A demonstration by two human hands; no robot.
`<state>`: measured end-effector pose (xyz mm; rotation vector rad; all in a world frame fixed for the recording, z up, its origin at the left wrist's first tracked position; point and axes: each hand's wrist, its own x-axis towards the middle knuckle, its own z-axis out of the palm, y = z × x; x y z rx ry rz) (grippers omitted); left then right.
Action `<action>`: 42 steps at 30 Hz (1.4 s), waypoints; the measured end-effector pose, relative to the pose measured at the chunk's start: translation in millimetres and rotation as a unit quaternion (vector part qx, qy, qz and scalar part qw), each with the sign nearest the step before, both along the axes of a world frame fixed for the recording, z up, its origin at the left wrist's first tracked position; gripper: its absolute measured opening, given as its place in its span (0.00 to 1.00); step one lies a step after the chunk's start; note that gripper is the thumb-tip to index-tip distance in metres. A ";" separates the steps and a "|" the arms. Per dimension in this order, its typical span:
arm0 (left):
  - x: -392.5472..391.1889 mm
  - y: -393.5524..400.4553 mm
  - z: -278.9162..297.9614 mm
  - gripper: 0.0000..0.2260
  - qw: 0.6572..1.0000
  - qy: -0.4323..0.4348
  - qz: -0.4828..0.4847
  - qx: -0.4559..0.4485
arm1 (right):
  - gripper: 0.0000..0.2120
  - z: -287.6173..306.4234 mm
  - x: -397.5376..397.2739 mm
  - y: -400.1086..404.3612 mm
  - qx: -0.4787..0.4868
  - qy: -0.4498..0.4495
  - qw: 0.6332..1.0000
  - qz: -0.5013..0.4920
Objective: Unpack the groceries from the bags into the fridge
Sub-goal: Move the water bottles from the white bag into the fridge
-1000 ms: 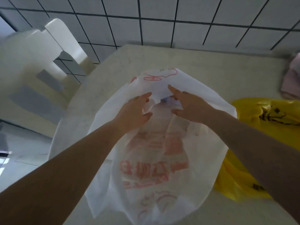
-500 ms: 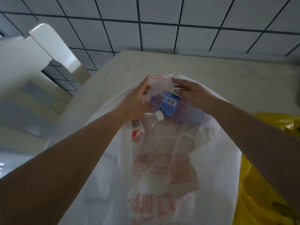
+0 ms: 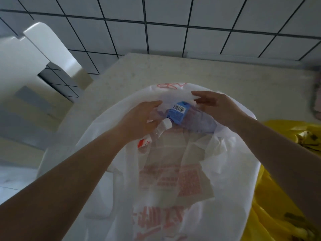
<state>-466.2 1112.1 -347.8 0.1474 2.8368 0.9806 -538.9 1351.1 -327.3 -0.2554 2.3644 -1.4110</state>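
Note:
A white plastic bag [image 3: 173, 180] with red print lies on the table, its mouth at the far end. Inside the mouth lie a clear bottle with a blue label [image 3: 178, 113] and a second clear bottle with a white cap [image 3: 165, 125] and a red-and-white label. My left hand [image 3: 139, 119] holds the left rim of the bag's mouth, fingers curled over the film next to the capped bottle. My right hand [image 3: 217, 108] pinches the far right rim of the bag, just above the blue-label bottle. Both hands hold the mouth apart.
A yellow plastic bag [image 3: 286, 171] lies to the right, touching the white one. The beige table [image 3: 156, 70] ends at a tiled wall. A white chair [image 3: 34, 54] stands at the left. Something pinkish [image 3: 317, 94] sits at the right edge.
The bag's mouth was shut over its contents a second ago; both hands have pulled it apart and the two bottles now show. My right hand has moved a little further right.

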 end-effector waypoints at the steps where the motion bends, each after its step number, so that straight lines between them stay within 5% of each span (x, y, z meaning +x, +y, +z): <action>1: 6.7 1.2 2.1 0.24 1.000 0.006 0.011 0.008 | 0.19 2.6 6.6 6.6 -0.012 0.007 1.000 -0.006; 6: 24.0 3.0 5.5 0.25 1.000 0.013 -0.002 -0.021 | 0.16 2.7 27.4 42.9 0.140 0.053 0.987 0.051; 12: 30.6 3.0 -5.8 0.26 0.996 -0.003 -0.022 -0.092 | 0.22 -11.9 36.0 56.5 0.365 0.055 0.923 0.110; 17: 33.2 6.4 -1.9 0.35 0.984 -0.025 -0.026 -0.174 | 0.17 -18.8 41.7 47.8 0.403 0.089 0.906 0.092; 22: 50.4 9.6 9.4 0.36 0.977 -0.002 -0.057 -0.205 | 0.12 -0.5 57.4 44.5 0.397 0.154 0.902 0.076; 26: 71.5 8.4 18.1 0.37 0.978 0.098 -0.065 -0.173 | 0.11 37.0 70.0 28.4 0.380 0.273 0.879 0.092; 30: 87.5 6.3 38.1 0.33 0.978 0.163 -0.012 -0.130 | 0.13 76.7 75.6 7.9 0.317 0.300 0.893 0.113; 37: 106.3 4.5 65.2 0.33 0.980 0.160 0.111 0.046 | 0.17 103.9 88.5 -13.5 0.235 0.243 0.930 0.143; 42: 122.6 13.7 57.1 0.33 0.975 0.126 0.104 0.152 | 0.15 85.4 116.7 -6.0 0.154 0.187 0.963 0.115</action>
